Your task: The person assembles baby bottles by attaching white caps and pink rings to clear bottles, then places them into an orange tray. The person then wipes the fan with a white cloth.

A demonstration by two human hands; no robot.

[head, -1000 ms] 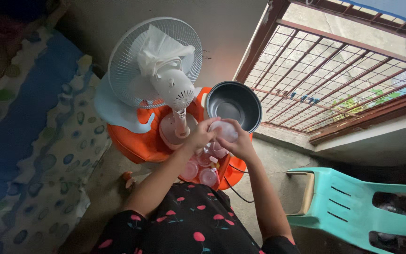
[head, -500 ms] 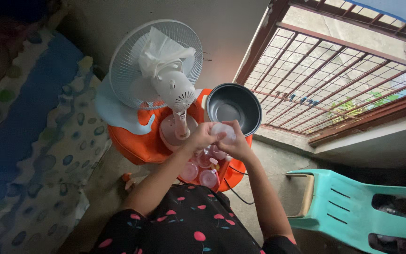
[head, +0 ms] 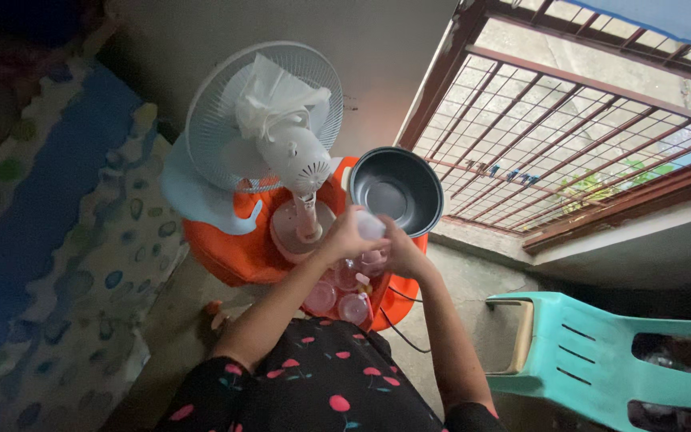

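Both hands meet over the orange plastic tub (head: 233, 248), just in front of the dark metal bowl (head: 397, 190) that stands tilted at the tub's far right edge. The left hand (head: 344, 238) and the right hand (head: 400, 252) close together around a small clear plastic bottle (head: 370, 226), a pale translucent piece held between them at the level of the bowl's lower rim; each grip is clamped on it, fingers wrapped from opposite sides, though which part each hand has cannot be told at this size. Below the hands, inside the tub, lie several more clear pinkish bottles and cups (head: 344, 298), close together and some touching. A white electric fan (head: 281, 136) rises on its stand from the tub's middle, just left of the hands, with a white cloth draped over its motor housing. By the look of it, the step in hand is working on this one bottle, perhaps twisting parts together or apart, above the rest of the set. A following move would call for a firm counter-turn of the two hands and for keeping the piece over the tub, clear of the fan's stand. A turquoise plastic chair (head: 601, 360) stands well apart to the right.
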